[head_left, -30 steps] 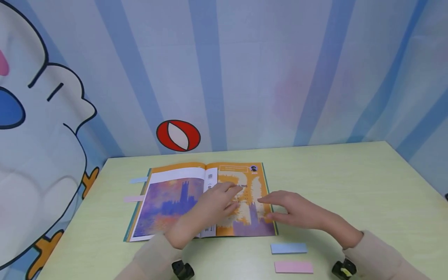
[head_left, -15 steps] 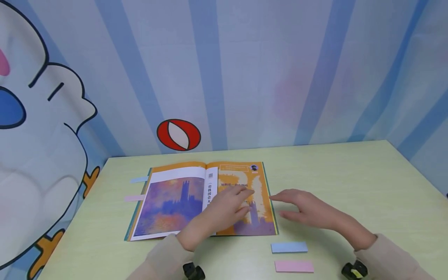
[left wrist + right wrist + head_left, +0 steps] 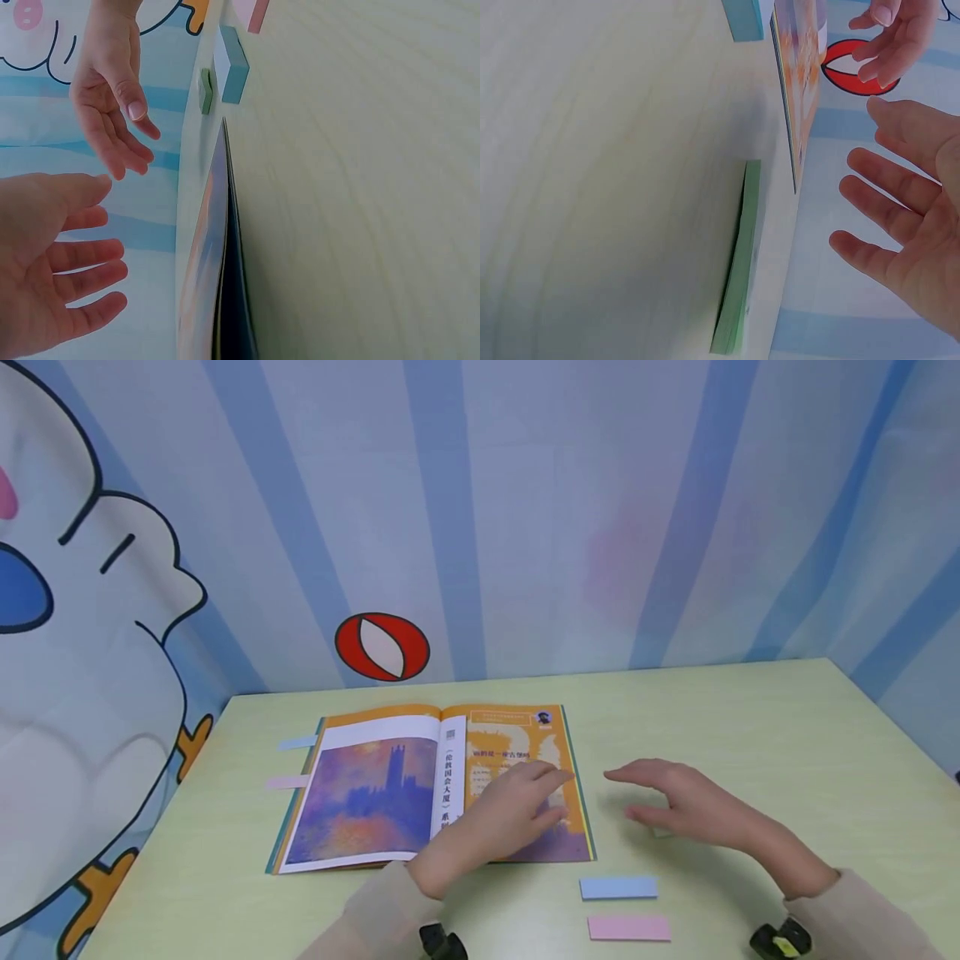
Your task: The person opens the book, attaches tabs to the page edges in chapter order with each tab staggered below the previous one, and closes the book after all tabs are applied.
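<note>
An open book [image 3: 495, 735] lies on the table, a purple painting on its left page and an orange printed page on the right. Over that right page hovers my left hand [image 3: 517, 806], fingers extended and holding nothing. To the right of the book, my right hand [image 3: 693, 802] is raised above the table with its fingers apart and nothing in them. Beneath it sits a green sticky note pad [image 3: 739, 262], mostly hidden in the head view. Nearer the front are a blue sticky note pad [image 3: 618, 887] and a pink sticky note pad [image 3: 630, 928].
A blue tab [image 3: 298, 742] and a pink tab [image 3: 287, 782] stick out from the book's left edge. Behind the pale wooden table [image 3: 750, 718] hangs a blue striped backdrop [image 3: 555, 527] with cartoon figures.
Both hands have moved rightward. My left hand has crossed further over the right page, uncovering its print, while my right hand has left the book's edge for the table beside it.
</note>
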Demonstrator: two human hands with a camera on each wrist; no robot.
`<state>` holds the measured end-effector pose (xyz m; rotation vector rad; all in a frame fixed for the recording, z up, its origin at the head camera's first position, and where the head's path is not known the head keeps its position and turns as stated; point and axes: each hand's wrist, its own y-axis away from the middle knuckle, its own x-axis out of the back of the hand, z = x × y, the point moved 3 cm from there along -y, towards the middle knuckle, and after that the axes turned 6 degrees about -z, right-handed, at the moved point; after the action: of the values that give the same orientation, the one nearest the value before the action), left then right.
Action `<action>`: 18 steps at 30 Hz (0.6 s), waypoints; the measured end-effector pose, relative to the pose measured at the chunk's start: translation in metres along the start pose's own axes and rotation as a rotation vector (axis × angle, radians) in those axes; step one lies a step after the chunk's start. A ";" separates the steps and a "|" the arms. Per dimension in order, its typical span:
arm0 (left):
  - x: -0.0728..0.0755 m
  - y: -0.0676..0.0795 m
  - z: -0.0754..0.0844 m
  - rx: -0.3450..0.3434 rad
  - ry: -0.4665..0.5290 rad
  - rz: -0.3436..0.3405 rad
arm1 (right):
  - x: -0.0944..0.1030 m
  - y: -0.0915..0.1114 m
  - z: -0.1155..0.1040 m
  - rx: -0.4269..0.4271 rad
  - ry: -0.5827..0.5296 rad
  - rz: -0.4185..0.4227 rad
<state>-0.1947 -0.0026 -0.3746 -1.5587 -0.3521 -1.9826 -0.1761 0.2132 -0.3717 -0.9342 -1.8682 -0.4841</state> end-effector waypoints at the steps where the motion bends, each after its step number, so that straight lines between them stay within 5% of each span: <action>1: -0.001 -0.001 0.001 -0.005 0.012 0.003 | 0.000 0.001 0.001 0.000 -0.002 0.006; 12: -0.016 -0.016 0.011 -0.030 0.083 0.018 | 0.001 0.013 0.011 -0.008 -0.019 0.062; 18: -0.023 -0.023 0.014 0.006 0.239 -0.036 | 0.003 0.022 0.022 -0.061 -0.036 0.084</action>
<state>-0.1942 0.0299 -0.3892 -1.3006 -0.2904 -2.1646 -0.1728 0.2431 -0.3809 -1.0639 -1.8470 -0.4780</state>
